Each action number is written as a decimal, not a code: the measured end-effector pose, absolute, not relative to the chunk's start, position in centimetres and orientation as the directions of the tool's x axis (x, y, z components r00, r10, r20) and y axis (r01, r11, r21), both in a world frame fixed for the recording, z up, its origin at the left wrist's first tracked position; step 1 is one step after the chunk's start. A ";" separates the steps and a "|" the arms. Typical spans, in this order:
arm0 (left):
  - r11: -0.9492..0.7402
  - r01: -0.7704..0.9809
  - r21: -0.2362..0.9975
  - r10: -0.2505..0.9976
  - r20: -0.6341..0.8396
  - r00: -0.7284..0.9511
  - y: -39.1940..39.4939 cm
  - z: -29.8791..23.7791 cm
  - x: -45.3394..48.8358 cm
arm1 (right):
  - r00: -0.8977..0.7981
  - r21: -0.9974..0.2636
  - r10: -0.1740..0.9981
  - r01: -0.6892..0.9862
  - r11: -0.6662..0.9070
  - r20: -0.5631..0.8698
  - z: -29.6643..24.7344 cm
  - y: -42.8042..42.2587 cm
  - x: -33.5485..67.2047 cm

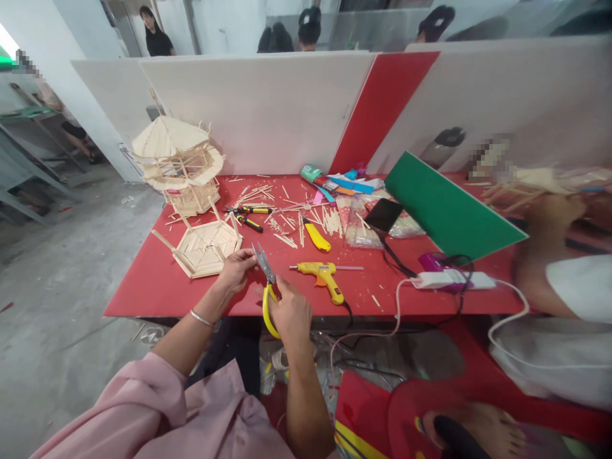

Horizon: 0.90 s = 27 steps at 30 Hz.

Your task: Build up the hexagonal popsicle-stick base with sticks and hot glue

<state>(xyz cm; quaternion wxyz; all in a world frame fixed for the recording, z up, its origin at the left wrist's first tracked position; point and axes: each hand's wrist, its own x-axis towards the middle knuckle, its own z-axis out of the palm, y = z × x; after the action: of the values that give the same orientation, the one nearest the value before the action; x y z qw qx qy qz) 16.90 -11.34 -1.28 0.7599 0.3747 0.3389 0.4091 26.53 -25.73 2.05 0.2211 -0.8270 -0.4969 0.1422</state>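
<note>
In my right hand (292, 312) is a pair of scissors (264, 262) with yellow handles, its blades parted and pointing up and away from me. Just left of the blades, the fingers of my left hand (238, 269) are pinched together; what they hold is too small to make out. A hexagonal base of wooden sticks (208, 248) with a few upright posts lies beyond my left hand. Behind it stands a tiered stick pavilion (179, 162). To the right of the scissors, a yellow glue gun (322, 275) lies on its side with a glue stick in its back.
Pliers (248, 217), a yellow utility knife (316, 236) and loose sticks (289, 220) are scattered over the red table (148, 287). A green board (449, 207) leans at right, near a white power strip (452, 280) with trailing cords. Another person's arm (540, 255) reaches in at far right.
</note>
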 end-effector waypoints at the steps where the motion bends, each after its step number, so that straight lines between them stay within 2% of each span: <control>1: 0.389 -0.365 0.846 0.874 -0.213 0.436 -11.4 -1.3 16.9 | 0.468 -0.501 0.883 0.758 -0.417 -0.027 2.1 -25.7 26.6; 6: 0.391 -0.361 0.847 0.871 -0.213 0.443 -11.7 -0.8 17.2 | 0.466 -0.491 0.883 0.758 -0.430 -0.055 2.6 -25.8 26.7; 12: 0.341 -0.332 0.880 0.887 -0.184 0.423 -11.9 -0.5 17.1 | 0.518 -0.534 0.853 0.703 -0.469 -0.068 2.9 -26.2 26.9; 15: 0.126 -0.072 0.989 0.938 -0.095 0.334 -11.8 -1.2 17.1 | 0.543 -0.571 0.837 0.667 -0.478 -0.067 3.1 -26.4 27.3; 18: -0.071 0.169 0.983 0.955 0.018 0.297 -11.2 -1.9 17.3 | 0.588 -0.570 0.804 0.631 -0.526 -0.090 3.1 -26.5 27.7; 24: -0.250 0.291 0.924 0.919 0.132 0.371 -10.5 -2.3 17.4 | 0.610 -0.564 0.787 0.618 -0.547 -0.095 3.2 -26.6 27.9; 27: -0.358 0.390 0.849 0.895 0.193 0.402 -10.4 -2.5 17.0 | 0.598 -0.581 0.797 0.619 -0.529 -0.088 3.3 -26.7 27.7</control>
<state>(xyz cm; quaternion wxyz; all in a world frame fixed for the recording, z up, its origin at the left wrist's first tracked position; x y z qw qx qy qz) 17.05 -10.45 -2.45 0.3714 0.7505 0.4280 0.3402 27.68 -26.71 3.28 0.2550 -0.8567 -0.4132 0.1742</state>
